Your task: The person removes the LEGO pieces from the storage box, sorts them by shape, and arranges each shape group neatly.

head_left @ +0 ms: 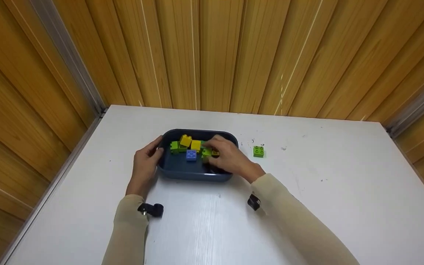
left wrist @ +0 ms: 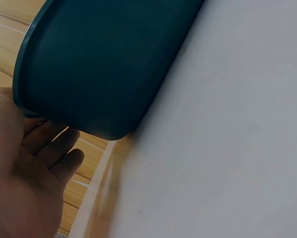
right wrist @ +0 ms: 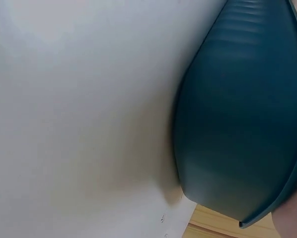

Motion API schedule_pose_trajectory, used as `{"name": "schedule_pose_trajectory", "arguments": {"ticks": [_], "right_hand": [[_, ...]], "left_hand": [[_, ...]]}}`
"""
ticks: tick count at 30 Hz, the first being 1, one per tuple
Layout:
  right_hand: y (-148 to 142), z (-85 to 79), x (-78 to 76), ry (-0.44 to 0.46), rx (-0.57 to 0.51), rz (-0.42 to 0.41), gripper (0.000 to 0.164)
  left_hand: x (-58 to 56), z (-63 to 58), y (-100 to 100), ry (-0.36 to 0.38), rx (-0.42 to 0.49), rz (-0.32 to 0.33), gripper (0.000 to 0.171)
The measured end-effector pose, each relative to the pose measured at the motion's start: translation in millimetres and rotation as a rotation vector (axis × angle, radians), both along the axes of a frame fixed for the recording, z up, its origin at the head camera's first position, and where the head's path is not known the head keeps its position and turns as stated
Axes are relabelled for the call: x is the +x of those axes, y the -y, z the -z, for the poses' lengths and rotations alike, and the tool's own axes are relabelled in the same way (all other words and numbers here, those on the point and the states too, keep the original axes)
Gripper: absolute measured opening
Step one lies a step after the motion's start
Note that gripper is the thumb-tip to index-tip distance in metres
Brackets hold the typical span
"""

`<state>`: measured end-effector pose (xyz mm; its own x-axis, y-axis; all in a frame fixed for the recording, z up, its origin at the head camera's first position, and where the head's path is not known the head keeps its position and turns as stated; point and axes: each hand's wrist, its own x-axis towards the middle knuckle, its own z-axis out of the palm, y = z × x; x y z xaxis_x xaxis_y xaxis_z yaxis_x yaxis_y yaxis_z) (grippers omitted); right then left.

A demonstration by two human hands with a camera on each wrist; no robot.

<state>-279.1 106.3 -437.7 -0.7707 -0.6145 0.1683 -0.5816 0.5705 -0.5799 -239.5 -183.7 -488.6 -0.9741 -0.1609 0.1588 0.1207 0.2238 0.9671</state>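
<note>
A dark blue tray [head_left: 193,176] with a raised rim sits on the table and holds several toy building bricks. My left hand [head_left: 145,165] grips its left end, thumb at the rim and fingers outside the wall; the left wrist view shows this hand [left wrist: 29,168] beside the tray wall [left wrist: 109,64]. Over the tray's right side, my right hand [head_left: 230,156] reaches in, thumb and fingers curled round a green brick [head_left: 206,152]. Nearby are a blue brick [head_left: 191,155] and two yellow bricks, one [head_left: 186,140] tilted on green ones. The right wrist view mostly shows the tray's outer wall [right wrist: 238,114].
One green brick [head_left: 258,151] lies on the white table [head_left: 326,206], right of the tray. Wood-patterned panels [head_left: 219,55] stand behind the table and at both sides. Small dark marks dot the tabletop. Black straps with small devices [head_left: 153,209] sit on both wrists.
</note>
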Motion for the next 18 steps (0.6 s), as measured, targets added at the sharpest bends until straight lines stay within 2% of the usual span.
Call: {"name": "schedule_pose_trajectory", "arguments": {"ticks": [11, 18], "right_hand": [[-14.2, -1.6, 7.0, 0.036, -0.081, 0.035, 0.033], [-22.3, -3.5, 10.2, -0.002, -0.151, 0.030, 0.033]], "left_hand": [[1.2, -1.9, 2.3, 0.021, -0.011, 0.002, 0.046], [1.5, -0.2, 5.4, 0.009, -0.028, -0.005, 0.046]]}}
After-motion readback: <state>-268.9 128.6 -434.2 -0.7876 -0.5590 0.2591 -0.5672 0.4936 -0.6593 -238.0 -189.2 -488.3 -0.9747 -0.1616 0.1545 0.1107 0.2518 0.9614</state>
